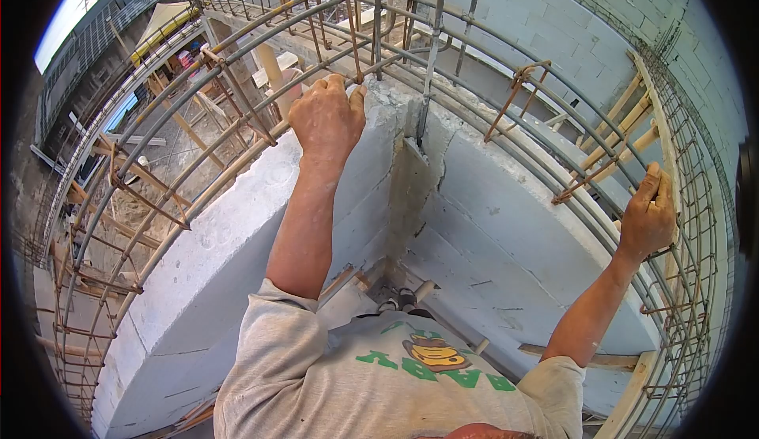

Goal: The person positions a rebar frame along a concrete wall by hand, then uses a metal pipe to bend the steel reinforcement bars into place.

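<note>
My left hand (pixel 328 115) is closed at the top of the white block wall (pixel 237 210), just below the steel rebar (pixel 273 39) near the corner. What its curled fingers hold is hidden. Over at the right, my right hand (pixel 650 211) is closed beside the long bars that run above the other wall (pixel 506 202). Its thumb and fingers are pressed together, and the thing between them cannot be made out. A rusty stirrup (pixel 515 99) is looped round the bars between my two hands.
Vertical bars (pixel 431 59) rise at the wall corner. Wooden poles (pixel 628 119) lean behind the right bars. A wire-tied rebar cage (pixel 696 281) curves down the far right. Below, a timber piece (pixel 613 360) lies by the right wall. A yellow-edged canopy (pixel 162 28) stands far left.
</note>
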The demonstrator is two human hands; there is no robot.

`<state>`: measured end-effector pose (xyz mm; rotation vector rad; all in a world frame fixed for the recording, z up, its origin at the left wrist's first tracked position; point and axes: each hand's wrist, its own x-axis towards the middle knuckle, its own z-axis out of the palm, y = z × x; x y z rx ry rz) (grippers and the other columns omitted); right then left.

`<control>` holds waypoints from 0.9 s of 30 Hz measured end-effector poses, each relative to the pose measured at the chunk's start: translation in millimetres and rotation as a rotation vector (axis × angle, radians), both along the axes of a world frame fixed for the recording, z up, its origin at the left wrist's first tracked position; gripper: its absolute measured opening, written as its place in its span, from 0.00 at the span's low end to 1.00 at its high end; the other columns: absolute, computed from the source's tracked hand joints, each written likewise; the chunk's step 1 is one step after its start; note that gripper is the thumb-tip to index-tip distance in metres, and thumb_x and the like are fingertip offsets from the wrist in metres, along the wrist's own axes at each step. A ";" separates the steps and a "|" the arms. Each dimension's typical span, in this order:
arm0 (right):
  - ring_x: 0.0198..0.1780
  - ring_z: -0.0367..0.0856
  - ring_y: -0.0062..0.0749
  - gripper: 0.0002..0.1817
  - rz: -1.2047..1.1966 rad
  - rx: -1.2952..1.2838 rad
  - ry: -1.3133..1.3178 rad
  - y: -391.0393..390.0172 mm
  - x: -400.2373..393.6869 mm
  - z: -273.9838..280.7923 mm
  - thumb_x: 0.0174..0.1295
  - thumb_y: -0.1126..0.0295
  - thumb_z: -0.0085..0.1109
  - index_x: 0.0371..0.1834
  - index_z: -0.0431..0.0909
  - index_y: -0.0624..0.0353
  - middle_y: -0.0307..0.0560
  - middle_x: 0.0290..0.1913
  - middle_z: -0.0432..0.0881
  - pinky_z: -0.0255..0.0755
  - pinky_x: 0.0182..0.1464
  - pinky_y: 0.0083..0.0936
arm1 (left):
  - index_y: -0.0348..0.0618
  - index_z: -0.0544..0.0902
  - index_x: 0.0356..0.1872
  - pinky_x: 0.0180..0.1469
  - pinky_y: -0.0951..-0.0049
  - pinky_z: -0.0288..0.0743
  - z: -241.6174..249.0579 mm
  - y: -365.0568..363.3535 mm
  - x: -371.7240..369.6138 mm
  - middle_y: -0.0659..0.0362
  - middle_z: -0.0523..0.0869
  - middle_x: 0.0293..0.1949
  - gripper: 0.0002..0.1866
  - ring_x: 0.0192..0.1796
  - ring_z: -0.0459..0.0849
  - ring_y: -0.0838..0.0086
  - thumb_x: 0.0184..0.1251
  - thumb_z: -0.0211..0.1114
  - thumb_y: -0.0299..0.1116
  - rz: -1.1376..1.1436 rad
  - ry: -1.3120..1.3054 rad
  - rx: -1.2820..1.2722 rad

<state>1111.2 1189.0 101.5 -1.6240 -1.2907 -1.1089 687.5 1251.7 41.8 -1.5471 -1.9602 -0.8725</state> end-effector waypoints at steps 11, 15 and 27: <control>0.29 0.85 0.37 0.15 0.005 -0.002 0.004 -1.0 0.5 -2.5 0.72 0.54 0.55 0.36 0.86 0.50 0.39 0.28 0.86 0.75 0.29 0.34 | 0.41 0.85 0.36 0.39 0.61 0.79 -1.8 0.1 -1.1 0.55 0.87 0.32 0.19 0.36 0.88 0.62 0.62 0.69 0.49 -0.010 0.011 0.014; 0.30 0.85 0.37 0.15 0.013 0.010 0.010 -1.4 -2.5 -1.8 0.72 0.54 0.55 0.37 0.86 0.50 0.39 0.28 0.86 0.75 0.30 0.34 | 0.42 0.85 0.36 0.38 0.62 0.79 -0.7 0.4 -0.7 0.55 0.87 0.32 0.19 0.35 0.88 0.62 0.62 0.69 0.49 0.001 0.014 0.002; 0.28 0.84 0.38 0.15 0.030 0.031 -0.006 -0.1 -3.1 -0.6 0.72 0.55 0.55 0.35 0.85 0.51 0.40 0.26 0.85 0.73 0.29 0.35 | 0.46 0.86 0.45 0.37 0.62 0.79 1.6 -1.2 -0.7 0.55 0.89 0.36 0.19 0.36 0.89 0.61 0.66 0.66 0.50 0.016 0.003 -0.055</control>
